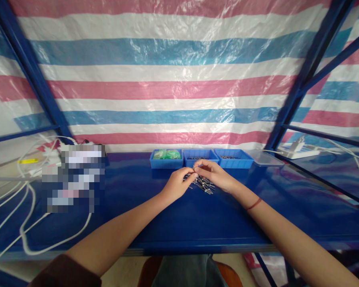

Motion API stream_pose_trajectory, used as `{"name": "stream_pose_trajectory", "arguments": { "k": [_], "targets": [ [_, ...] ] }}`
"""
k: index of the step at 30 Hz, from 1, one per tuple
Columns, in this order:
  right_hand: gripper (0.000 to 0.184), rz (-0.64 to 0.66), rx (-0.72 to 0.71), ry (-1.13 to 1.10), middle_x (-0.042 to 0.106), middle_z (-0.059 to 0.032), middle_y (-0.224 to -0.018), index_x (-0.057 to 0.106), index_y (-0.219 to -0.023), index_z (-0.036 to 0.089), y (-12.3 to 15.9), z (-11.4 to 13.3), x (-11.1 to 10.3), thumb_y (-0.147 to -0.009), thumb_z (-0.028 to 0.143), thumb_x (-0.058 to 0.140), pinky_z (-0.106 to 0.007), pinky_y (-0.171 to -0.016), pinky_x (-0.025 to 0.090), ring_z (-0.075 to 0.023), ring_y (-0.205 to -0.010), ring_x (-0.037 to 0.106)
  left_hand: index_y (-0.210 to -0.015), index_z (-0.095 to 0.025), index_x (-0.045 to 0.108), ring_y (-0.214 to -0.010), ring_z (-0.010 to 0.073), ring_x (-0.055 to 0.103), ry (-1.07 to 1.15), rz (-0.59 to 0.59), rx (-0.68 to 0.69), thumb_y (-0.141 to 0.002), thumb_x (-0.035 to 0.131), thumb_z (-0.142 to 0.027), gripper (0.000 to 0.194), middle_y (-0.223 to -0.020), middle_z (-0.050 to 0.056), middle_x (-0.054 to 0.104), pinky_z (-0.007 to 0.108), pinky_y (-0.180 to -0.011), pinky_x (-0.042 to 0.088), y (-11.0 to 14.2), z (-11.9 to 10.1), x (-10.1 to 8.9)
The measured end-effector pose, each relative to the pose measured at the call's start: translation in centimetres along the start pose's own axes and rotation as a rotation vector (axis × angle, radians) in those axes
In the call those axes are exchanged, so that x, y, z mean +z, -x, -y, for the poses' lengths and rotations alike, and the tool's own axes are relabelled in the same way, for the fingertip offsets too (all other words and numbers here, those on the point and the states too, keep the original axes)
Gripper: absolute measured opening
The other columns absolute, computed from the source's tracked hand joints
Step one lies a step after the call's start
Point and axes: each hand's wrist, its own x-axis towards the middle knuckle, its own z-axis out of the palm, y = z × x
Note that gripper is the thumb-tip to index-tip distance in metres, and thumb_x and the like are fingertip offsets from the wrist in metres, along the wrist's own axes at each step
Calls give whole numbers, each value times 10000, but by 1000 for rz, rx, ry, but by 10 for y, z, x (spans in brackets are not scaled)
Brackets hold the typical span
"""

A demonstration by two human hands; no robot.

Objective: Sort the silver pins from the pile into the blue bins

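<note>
My left hand (177, 184) and my right hand (213, 173) meet at the fingertips above the middle of the blue table. Both are closed in a pinch. Whatever they hold between thumbs and forefingers is too small to make out. Just below and behind the fingers lies a loose pile of thin silver metal pieces (206, 185), which look like blind rivets. Part of the pile is hidden by my hands. Behind them, a blue bin (188, 158) holds more small metal pieces, and my right fingers overlap its front edge in view.
Left of that bin, another blue bin (166, 163) contains green plastic packets. A third bin (235, 162) with metal pieces stands to the right, beside a clear lid (266, 158). White cables (32, 223) loop over the table's left side. Blue frame posts (299, 85) flank a striped sheet.
</note>
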Motion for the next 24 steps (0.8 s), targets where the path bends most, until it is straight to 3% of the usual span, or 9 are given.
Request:
{"name": "stream_pose_trajectory", "arguments": {
  "k": [5,16,21,24],
  "targets": [
    [219,-7,-39,-13,615,-15,-775,606,-788,179,-2,-1,0,-747,393,607,-289,-698,459,-132,-715,563,-871,-167,620,-789,165,597,27,16,11,-865,459,-322,224,-841,27,663,266,-723,451,0,2,2],
    [188,-39,-128,57,625,-35,-783,644,-760,161,-2,-3,-2,-745,346,617,-301,-705,452,-144,-740,575,-870,-165,608,-819,162,605,61,5,13,-863,466,-326,214,-856,28,659,257,-731,450,-1,5,2],
    [164,-128,-147,283,646,-42,-780,646,-749,165,-2,-1,-5,-755,320,594,-278,-644,437,-144,-717,571,-892,-183,607,-820,153,606,32,-53,-13,-851,487,-320,187,-862,20,656,273,-774,457,-1,10,2],
    [169,-101,-180,414,650,-34,-750,647,-733,162,-3,-2,-12,-768,309,571,-263,-614,420,-134,-679,560,-884,-181,609,-816,152,601,-12,-108,-8,-844,497,-312,176,-854,23,649,282,-781,458,-1,12,2]
  ]
}}
